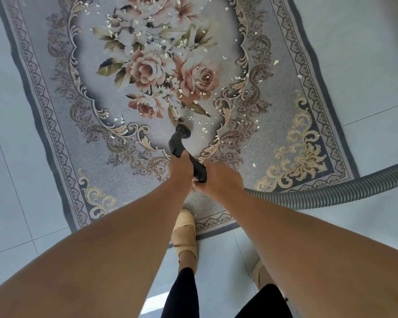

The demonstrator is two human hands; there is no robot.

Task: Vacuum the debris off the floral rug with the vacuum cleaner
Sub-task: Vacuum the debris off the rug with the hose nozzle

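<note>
The rug [55, 125] lies on the floor [365, 65], which shows along its left, right and near sides. Debris [275, 62] is scattered on the rug's middle and right part, most of it ahead and to the right of the nozzle [183, 129]. The nozzle sits on the rug just before the near end of the middle. Behind it the vacuum tube [199, 167] slants back to the hands: the left hand [179, 171] grips it in front, the right hand [221, 180] just behind at its rear end. From there the hose [331, 195] runs right, over the rug's near right corner. The left shoe [184, 235] stands with its toe on the rug's near edge; the right shoe [260, 274] is on the floor behind.
</note>
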